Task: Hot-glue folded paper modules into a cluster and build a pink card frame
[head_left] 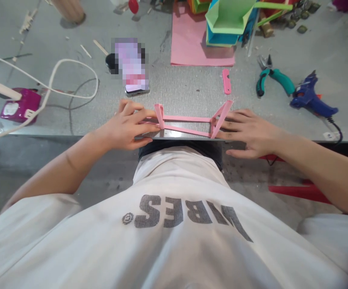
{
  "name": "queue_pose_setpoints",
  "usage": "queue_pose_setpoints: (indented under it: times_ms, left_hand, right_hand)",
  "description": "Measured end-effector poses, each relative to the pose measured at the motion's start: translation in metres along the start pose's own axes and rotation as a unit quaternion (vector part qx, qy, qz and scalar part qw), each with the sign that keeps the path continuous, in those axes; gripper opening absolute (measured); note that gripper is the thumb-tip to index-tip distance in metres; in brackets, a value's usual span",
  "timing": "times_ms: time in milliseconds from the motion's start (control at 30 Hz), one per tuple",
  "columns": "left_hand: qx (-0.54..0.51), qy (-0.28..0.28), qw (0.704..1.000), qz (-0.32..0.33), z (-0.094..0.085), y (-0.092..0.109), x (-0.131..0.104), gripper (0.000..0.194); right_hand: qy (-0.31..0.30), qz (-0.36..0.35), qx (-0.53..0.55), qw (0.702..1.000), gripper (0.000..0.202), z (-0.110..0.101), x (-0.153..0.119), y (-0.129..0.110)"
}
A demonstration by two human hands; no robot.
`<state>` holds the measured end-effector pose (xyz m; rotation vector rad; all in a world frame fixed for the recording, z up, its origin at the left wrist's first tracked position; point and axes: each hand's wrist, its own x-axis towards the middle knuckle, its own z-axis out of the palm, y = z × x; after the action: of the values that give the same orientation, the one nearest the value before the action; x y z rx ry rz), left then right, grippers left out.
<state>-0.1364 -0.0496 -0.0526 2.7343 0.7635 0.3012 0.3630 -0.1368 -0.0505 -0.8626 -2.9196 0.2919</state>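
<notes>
A frame of narrow folded pink paper strips [187,119] lies at the table's front edge. Two long strips run side by side between its ends, and each end has a raised, slanting fold. At the left end is my left hand [128,124], fingers stretched out and apart, the fingertips touching the paper. My right hand [246,132] reaches in from the other side with spread fingers, its tips against the right fold and partly hidden behind it. Neither hand is wrapped round the paper. Beyond the frame lies a small pink cutter [227,82].
A phone [136,86] lies behind my left hand. Pliers [276,78] and a blue glue gun [314,96] are at the right. Pink paper sheets [189,44] and green and blue folded paper [231,20] sit at the back. A white cable [71,60] loops near a purple socket block [21,105].
</notes>
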Motion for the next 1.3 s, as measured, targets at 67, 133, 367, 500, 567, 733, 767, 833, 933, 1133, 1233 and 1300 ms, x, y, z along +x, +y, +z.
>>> queue_pose_setpoints:
  times_ms: [67,133,367,500,567,733,767,833,933,1133,1233,1300]
  left_hand:
    - [0.013,0.007,1.000,0.014,0.002,0.001,-0.002,0.038]
    - [0.017,0.015,0.999,0.031,0.004,0.001,-0.003,0.039]
    - [-0.029,0.034,0.999,0.026,0.001,-0.003,0.002,0.038]
    - [-0.072,0.061,0.995,-0.018,-0.004,0.002,0.018,0.034]
    - [-0.082,0.060,0.994,-0.042,-0.004,0.006,0.027,0.030]
    - [-0.097,0.074,0.991,-0.059,0.000,0.009,0.038,0.023]
    - [-0.096,0.073,0.991,-0.062,0.000,0.008,0.038,0.022]
    - [-0.087,0.073,0.991,-0.069,0.001,0.008,0.037,0.023]
    - [-0.086,0.069,0.991,-0.069,0.000,0.010,0.037,0.028]
    - [-0.094,0.034,0.995,-0.007,-0.005,0.007,0.046,0.032]
    - [-0.084,0.018,0.996,0.000,-0.008,0.002,0.051,0.035]
    - [-0.083,0.011,0.996,-0.001,-0.009,0.001,0.053,0.037]
  right_hand:
    - [0.007,-0.017,-0.010,1.000,0.080,0.000,0.000,0.001]
    - [0.006,-0.018,-0.012,1.000,0.084,0.000,-0.001,0.001]
    - [0.034,-0.034,-0.013,0.999,0.092,0.001,0.001,0.000]
    - [0.018,0.000,0.017,1.000,0.080,0.001,0.001,-0.001]
    - [0.013,0.000,0.011,1.000,0.075,0.002,0.001,-0.001]
    - [0.021,-0.006,0.002,1.000,0.083,0.003,0.001,-0.001]
    - [0.021,-0.006,-0.001,1.000,0.086,0.003,0.001,-0.001]
    - [0.016,-0.002,-0.006,1.000,0.091,0.004,0.001,-0.001]
    - [0.014,0.000,-0.007,1.000,0.093,0.003,0.002,-0.001]
    - [0.041,-0.029,-0.025,0.998,0.079,0.003,0.002,-0.002]
    - [0.046,-0.018,-0.015,0.999,0.067,0.004,0.003,-0.002]
    - [0.044,-0.004,0.001,0.999,0.062,0.004,0.004,-0.003]
